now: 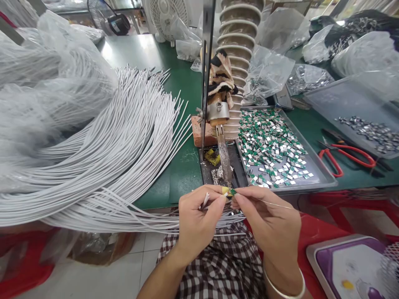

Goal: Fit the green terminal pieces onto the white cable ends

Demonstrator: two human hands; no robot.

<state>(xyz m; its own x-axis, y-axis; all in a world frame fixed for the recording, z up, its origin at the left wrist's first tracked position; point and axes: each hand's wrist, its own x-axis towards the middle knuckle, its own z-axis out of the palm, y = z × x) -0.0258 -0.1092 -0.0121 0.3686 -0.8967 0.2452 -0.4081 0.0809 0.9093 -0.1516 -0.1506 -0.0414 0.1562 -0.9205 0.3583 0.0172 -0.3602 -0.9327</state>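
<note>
My left hand [198,218] is closed in a pinch on a white cable [205,201], whose cut end pokes out between thumb and fingers. Something yellow [225,189] covers its index fingertip. My right hand [269,222] pinches a small green circuit board [232,192] against the tip of the left hand's cable. A thin solder wire [274,204] runs out behind the right fingers. Directly above both fingertips, a clamped soldering iron [223,151] points down, its tip close to the board. Whether tip and board touch is hard to tell.
Loose white cables [124,166] spread across the left and over my lap. To the right, a metal tray [321,176] holds many small boards, beside red-handled pliers [352,155] and a plastic bin [330,97]. A ribbed hose [240,45] and brick [199,131] stand behind the iron.
</note>
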